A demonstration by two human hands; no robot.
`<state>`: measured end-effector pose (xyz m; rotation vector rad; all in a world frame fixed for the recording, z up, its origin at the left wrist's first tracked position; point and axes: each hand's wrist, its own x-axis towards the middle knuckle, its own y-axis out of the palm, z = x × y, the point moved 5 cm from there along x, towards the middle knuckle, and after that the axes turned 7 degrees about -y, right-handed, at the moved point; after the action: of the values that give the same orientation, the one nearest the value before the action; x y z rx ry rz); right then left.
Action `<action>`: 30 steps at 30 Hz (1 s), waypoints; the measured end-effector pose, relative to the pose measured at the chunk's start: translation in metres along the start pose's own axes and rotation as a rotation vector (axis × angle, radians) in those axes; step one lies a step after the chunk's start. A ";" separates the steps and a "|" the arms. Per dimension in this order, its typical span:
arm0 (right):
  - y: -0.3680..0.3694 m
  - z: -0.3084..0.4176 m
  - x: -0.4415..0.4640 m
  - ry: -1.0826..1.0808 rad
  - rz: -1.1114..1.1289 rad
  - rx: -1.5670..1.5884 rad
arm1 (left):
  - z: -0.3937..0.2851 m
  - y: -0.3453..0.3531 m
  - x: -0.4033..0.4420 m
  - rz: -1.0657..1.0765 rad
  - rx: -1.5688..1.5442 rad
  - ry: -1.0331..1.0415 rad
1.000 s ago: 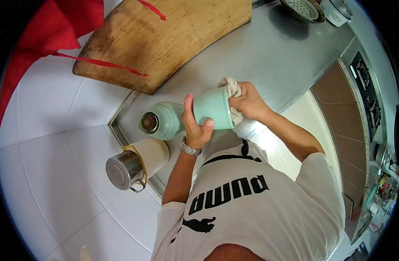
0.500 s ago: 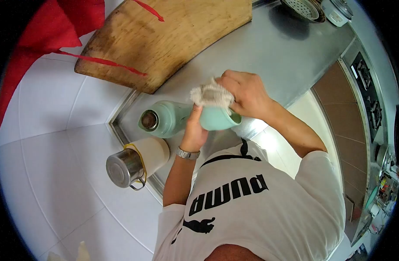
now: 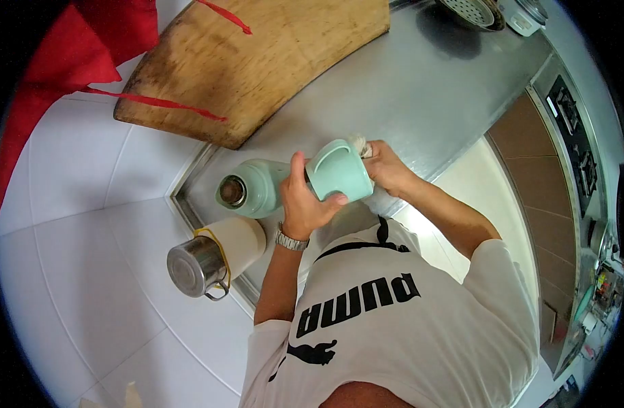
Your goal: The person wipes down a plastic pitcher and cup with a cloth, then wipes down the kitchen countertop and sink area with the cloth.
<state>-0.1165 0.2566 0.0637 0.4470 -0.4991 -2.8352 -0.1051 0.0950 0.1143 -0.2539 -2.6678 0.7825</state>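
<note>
A mint-green cup with a handle (image 3: 342,175) is tilted in front of my shirt. My left hand (image 3: 306,204), with a metal watch at the wrist, grips it from the left side, the handle side showing up. At the cup's far end, my right hand (image 3: 388,168) has its fingers closed on a whitish cloth (image 3: 361,145), mostly hidden behind the cup. Just left of my left hand stands a mint-green thermos flask (image 3: 261,190) with a brown stopper in its neck. Nearer to me is a cream-coloured flask (image 3: 240,245) with a steel cup (image 3: 198,264) over its top.
A thick wooden chopping board (image 3: 257,61) lies at the back of the steel counter (image 3: 421,102). Red cloth (image 3: 94,47) with straps hangs at upper left by the tiled wall (image 3: 67,156). A strainer (image 3: 472,12) and a small white pot (image 3: 523,20) are at the far right.
The cup has been turned so its handle now shows. My right hand and the cloth have moved from over the cup's side to its far end, lower and to the right.
</note>
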 end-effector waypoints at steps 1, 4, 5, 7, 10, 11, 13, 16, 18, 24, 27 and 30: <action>-0.004 0.008 0.002 -0.141 0.014 -0.087 | 0.003 0.001 -0.001 -0.032 -0.066 -0.047; -0.014 0.044 0.003 -0.443 -0.097 -0.452 | 0.028 0.002 -0.013 -0.029 -0.427 -0.369; -0.015 0.053 0.002 -0.444 -0.093 -0.453 | 0.041 0.008 -0.021 0.010 -0.720 -0.644; -0.006 0.081 -0.009 -0.772 -0.138 -0.989 | 0.026 0.008 -0.013 0.046 -0.707 -0.775; 0.008 0.087 -0.012 -0.884 -0.080 -1.105 | 0.011 0.019 -0.011 0.248 -0.906 -0.907; 0.009 0.087 -0.010 -0.885 -0.080 -1.107 | 0.014 0.020 -0.012 0.249 -0.907 -0.906; 0.007 0.085 -0.003 -0.793 -0.075 -0.970 | 0.017 0.023 -0.013 0.247 -1.000 -0.792; 0.005 0.074 0.002 -0.667 -0.154 -0.710 | 0.016 0.022 -0.012 0.136 -1.068 -0.673; 0.000 0.049 0.009 -0.480 -0.130 -0.452 | 0.010 0.018 -0.007 0.109 -1.031 -0.602; 0.005 0.006 0.003 -0.100 -0.141 0.113 | 0.016 0.017 -0.004 0.039 -0.831 -0.532; -0.010 0.018 0.003 -0.262 -0.267 -0.019 | 0.018 0.021 -0.014 0.045 -0.770 -0.703; -0.014 0.024 0.001 -0.257 -0.224 -0.138 | 0.018 0.017 -0.025 0.180 -0.789 -0.930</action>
<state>-0.1279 0.2764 0.0801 0.1182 -0.3107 -3.1379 -0.0873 0.0936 0.0839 -0.3872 -3.7733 -0.2780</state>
